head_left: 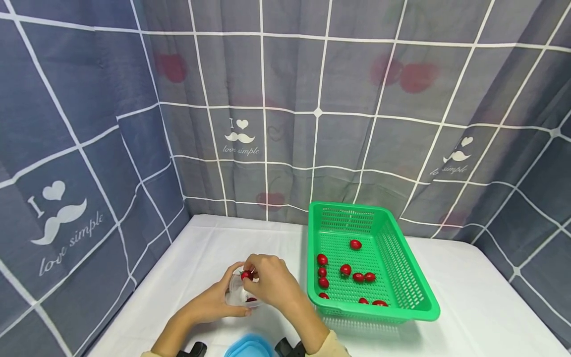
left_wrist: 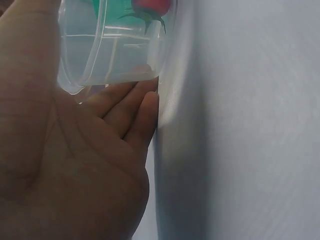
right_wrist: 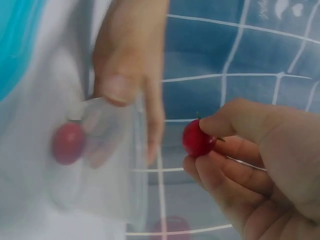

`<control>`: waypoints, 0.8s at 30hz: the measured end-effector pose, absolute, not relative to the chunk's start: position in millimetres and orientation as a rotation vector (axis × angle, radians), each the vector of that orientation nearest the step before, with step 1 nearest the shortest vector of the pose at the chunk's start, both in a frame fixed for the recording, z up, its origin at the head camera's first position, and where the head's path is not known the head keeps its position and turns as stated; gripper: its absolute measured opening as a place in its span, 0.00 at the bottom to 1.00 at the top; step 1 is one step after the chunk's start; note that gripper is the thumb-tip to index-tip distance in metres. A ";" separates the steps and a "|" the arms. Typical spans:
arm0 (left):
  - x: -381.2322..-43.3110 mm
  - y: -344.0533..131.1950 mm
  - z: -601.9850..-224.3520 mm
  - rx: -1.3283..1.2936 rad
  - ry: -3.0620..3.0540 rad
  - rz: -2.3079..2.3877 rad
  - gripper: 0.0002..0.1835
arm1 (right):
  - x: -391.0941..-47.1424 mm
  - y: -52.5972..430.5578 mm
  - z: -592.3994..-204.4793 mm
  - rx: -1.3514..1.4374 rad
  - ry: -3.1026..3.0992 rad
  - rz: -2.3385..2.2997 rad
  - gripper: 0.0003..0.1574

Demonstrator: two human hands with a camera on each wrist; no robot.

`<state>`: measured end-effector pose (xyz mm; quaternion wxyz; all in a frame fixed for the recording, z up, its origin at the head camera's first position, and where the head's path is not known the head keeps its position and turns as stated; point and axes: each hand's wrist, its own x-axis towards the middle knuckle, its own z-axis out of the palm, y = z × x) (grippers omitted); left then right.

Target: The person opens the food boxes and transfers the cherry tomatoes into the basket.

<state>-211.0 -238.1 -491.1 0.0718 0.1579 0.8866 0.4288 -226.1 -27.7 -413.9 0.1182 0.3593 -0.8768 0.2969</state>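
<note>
My left hand (head_left: 216, 300) grips a clear plastic container (head_left: 235, 292), thumb on one side and fingers on the other. One cherry tomato (right_wrist: 68, 143) lies at the bottom of that container, seen through its wall in the right wrist view. Over the container's mouth, my right hand (head_left: 274, 280) pinches another red cherry tomato (right_wrist: 197, 138) with a green stem between thumb and fingers. In the left wrist view, the container (left_wrist: 120, 50) rests against the palm side of the left hand (left_wrist: 85, 150), near the white tabletop.
A green plastic basket (head_left: 408, 270) stands to the right with several cherry tomatoes (head_left: 345, 269) scattered inside. Near the front edge lies a blue lid (head_left: 250, 346). A grey checked curtain (head_left: 290, 134) hangs behind and beside the white-covered table (head_left: 250, 233).
</note>
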 end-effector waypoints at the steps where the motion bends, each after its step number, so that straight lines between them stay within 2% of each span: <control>1: -210.9 -238.2 -490.8 0.471 2.665 1.292 0.58 | -225.3 -26.7 -411.2 1.052 -2.552 0.878 0.08; 24: -211.8 -237.3 -491.6 0.473 2.695 1.282 0.60 | -204.5 5.8 -363.5 1.040 -2.403 1.055 0.08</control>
